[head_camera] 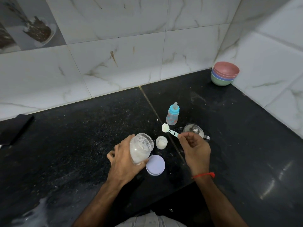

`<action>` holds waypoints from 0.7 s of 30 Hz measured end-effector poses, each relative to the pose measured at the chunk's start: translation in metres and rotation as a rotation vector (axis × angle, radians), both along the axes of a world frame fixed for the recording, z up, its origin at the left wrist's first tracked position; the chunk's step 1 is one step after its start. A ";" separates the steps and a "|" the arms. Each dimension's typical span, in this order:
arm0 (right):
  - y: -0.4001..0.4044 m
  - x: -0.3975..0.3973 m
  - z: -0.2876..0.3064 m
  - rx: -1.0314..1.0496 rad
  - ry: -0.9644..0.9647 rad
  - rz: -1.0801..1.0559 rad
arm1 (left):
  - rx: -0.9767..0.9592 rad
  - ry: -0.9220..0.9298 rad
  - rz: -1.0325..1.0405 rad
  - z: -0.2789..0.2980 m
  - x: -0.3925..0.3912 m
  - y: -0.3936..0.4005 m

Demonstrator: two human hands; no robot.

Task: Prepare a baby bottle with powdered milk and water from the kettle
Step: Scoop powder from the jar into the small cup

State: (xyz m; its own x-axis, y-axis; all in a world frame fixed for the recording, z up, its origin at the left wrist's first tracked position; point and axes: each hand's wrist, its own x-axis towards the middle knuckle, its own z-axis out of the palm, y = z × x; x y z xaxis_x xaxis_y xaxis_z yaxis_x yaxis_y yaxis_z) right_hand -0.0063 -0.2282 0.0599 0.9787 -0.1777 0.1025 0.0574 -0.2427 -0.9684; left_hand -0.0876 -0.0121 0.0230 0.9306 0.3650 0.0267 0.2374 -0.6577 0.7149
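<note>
My left hand (124,159) grips a clear plastic jar (141,147) of white milk powder, tilted with its open mouth toward the right. My right hand (195,148) pinches the handle of a light blue scoop (168,130), whose bowl is heaped with white powder and hangs in the air just left of and below the baby bottle (172,115). The bottle stands upright with its blue collar and teat on. A small clear cap (161,142) dusted with powder stands between my hands. The glass kettle (194,130) sits behind my right hand, partly hidden.
The jar's lilac lid (155,164) lies flat on the black counter (82,136) by my left hand. Stacked coloured bowls (225,74) stand in the back right corner. Tiled walls close the back and right. A dark flat object (14,128) lies at the far left.
</note>
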 end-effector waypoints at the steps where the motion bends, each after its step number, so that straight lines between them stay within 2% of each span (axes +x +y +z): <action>1: 0.000 -0.001 -0.005 -0.118 -0.102 -0.003 | -0.004 0.003 0.002 0.001 -0.001 0.000; 4: 0.001 0.001 -0.032 -0.480 -0.367 0.082 | -0.004 0.012 0.004 0.001 -0.001 0.000; 6: 0.001 0.004 -0.050 -0.604 -0.380 0.144 | -0.002 0.020 0.005 0.000 -0.002 0.001; 8: 0.001 0.007 -0.058 -0.602 -0.339 0.133 | -0.002 0.023 0.005 0.001 -0.002 0.004; 11: 0.001 0.009 -0.053 -0.436 -0.180 0.072 | 0.006 0.014 0.012 0.000 -0.002 0.007; 15: 0.001 0.009 -0.040 0.067 0.192 -0.039 | -0.002 -0.001 -0.004 -0.002 -0.004 0.007; 18: 0.005 0.004 -0.019 0.389 0.331 0.027 | -0.025 0.008 -0.008 -0.006 -0.002 0.006; 21: 0.011 -0.003 -0.003 0.483 0.367 0.171 | -0.046 -0.006 -0.041 -0.005 0.000 0.001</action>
State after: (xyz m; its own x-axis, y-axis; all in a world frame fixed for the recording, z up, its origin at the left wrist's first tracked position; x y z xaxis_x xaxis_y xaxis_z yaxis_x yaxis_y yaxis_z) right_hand -0.0097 -0.2177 0.0565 0.9535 0.0418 -0.2986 -0.3006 0.2101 -0.9303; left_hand -0.0877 -0.0110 0.0176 0.9448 0.3273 0.0167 0.2060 -0.6329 0.7463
